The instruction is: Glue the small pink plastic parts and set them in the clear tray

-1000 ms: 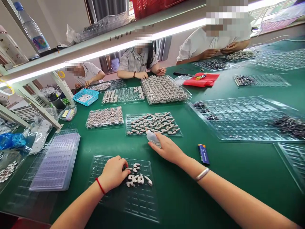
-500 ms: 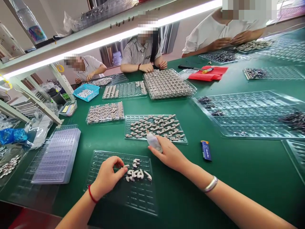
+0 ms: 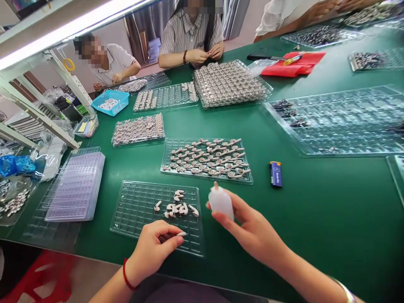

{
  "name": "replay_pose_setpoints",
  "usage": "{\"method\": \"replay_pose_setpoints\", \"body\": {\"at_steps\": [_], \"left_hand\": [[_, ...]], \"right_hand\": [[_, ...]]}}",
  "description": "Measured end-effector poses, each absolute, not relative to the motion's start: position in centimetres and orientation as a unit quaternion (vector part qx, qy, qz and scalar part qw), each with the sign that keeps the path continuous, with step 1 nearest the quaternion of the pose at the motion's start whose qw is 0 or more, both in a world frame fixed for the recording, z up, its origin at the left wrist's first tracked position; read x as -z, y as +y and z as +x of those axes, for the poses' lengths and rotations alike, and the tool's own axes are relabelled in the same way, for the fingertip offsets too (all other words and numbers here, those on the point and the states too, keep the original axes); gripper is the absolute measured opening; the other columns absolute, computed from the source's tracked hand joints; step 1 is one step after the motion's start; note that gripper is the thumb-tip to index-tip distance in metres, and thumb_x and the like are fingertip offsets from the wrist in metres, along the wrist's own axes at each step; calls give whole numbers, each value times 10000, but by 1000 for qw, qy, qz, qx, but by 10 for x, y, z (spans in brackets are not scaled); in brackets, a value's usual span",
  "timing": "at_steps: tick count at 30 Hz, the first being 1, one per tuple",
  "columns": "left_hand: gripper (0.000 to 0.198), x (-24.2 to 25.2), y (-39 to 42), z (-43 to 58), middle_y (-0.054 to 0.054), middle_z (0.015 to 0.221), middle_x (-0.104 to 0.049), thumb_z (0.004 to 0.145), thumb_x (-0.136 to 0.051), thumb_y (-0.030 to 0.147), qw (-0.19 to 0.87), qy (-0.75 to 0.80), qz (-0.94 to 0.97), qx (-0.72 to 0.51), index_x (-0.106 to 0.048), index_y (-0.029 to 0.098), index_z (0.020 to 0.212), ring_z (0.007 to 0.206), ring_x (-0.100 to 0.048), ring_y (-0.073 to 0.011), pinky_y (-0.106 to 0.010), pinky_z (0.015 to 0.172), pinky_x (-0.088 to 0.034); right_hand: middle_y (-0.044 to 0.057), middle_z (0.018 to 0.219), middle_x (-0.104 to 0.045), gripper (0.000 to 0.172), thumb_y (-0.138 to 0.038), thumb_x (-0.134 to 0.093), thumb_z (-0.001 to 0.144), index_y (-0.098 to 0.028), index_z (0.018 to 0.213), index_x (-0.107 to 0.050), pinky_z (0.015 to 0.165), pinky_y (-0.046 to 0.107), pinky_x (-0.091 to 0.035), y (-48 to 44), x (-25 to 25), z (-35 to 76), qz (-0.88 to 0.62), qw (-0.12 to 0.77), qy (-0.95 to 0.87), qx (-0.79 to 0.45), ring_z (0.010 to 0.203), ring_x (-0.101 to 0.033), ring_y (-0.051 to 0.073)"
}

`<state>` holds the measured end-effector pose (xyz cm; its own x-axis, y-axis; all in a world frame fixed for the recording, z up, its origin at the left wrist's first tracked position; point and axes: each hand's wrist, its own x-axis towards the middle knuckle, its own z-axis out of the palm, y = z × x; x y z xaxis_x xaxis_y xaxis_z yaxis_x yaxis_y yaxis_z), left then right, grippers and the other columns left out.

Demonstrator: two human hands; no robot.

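My left hand (image 3: 154, 246) pinches a small white earbud shell (image 3: 182, 234) between thumb and fingers, over the front of a clear compartment tray (image 3: 134, 208). On that tray lies a loose cluster of white earbud shells (image 3: 176, 209), with a single one apart to its left. My right hand (image 3: 252, 225) is wrapped around a small translucent squeeze bottle (image 3: 222, 204), its nozzle pointing up, to the right of the tray. Beyond both hands, another clear tray (image 3: 164, 167) holds rows of earbud shells (image 3: 210, 158) with their round ends showing.
A blue lighter-like packet (image 3: 276, 174) lies right of the filled tray. Stacked clear trays (image 3: 75, 185) stand at left. Behind are a filled tray stack (image 3: 230, 84), a blue basket (image 3: 110, 102) and a red sheet (image 3: 293, 65). Several people sit across the green table (image 3: 139, 166).
My left hand has drawn nearer and right with an earbud shell, away from the cluster. My right hand has brought the bottle back from the filled tray and tipped it upright. The view has tilted down.
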<state>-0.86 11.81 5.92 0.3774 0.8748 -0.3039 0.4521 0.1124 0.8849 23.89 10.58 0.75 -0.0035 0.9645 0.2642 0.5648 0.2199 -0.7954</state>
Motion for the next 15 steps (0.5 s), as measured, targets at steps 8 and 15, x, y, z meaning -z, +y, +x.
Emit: {"method": "replay_pose_setpoints", "body": {"at_steps": [8,15], "left_hand": [[211,-57,120,18,-62,741,-729,857,-597,266,507,520,669,-157,-773,150,855,634,-627,-158,-236,594,-488],[145,-47,110,20,-43,689,-671,857,-620,177,389,485,747,-236,-758,143,828,593,-603,-118,-191,555,-480]], "right_hand": [[85,1140,-722,423,-405,-579,914,-250,1307,-549,684,196,-586,16,4,220,-631,444,-512,-377,872,-728,181],[5,926,-730,301,-441,-723,788,-302,1051,-676,564,167,-549,12,-6,212,-668,504,-421,-350,668,-681,136]]}}
